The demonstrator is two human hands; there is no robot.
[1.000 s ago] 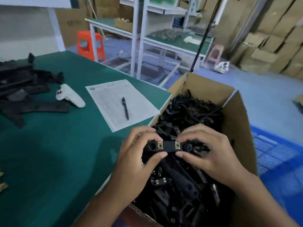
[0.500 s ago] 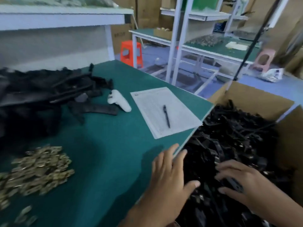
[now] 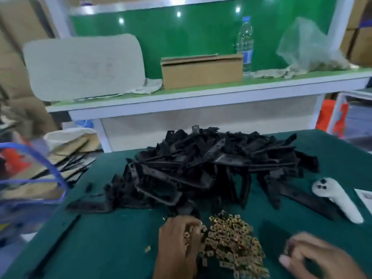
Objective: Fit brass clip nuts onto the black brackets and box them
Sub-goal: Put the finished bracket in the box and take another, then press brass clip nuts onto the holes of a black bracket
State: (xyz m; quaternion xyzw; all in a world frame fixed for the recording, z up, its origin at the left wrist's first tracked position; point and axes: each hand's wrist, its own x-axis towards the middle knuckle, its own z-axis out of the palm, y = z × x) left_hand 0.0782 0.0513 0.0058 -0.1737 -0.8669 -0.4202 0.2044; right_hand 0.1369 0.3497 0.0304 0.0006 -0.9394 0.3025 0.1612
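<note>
The left hand (image 3: 179, 238) is curling its fingers into the heap of small brass clip nuts (image 3: 231, 246) on the green table (image 3: 104, 244) and seems to be pinching some; the right hand (image 3: 314, 258) is blurred — I cannot tell its grip. The nuts are probably light and slippery (best pinched by the flat edges), while the stiff black plastic brackets (image 3: 201, 170) are lying piled just behind — better gripped at mid-length.

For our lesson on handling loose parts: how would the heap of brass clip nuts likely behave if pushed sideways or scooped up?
The brass clip nuts lie as a loose heap of small flat pieces, so a push would probably spread them rather than move them together. A stray nut already lies apart on the green table. A scoop would likely shed a few.
</note>
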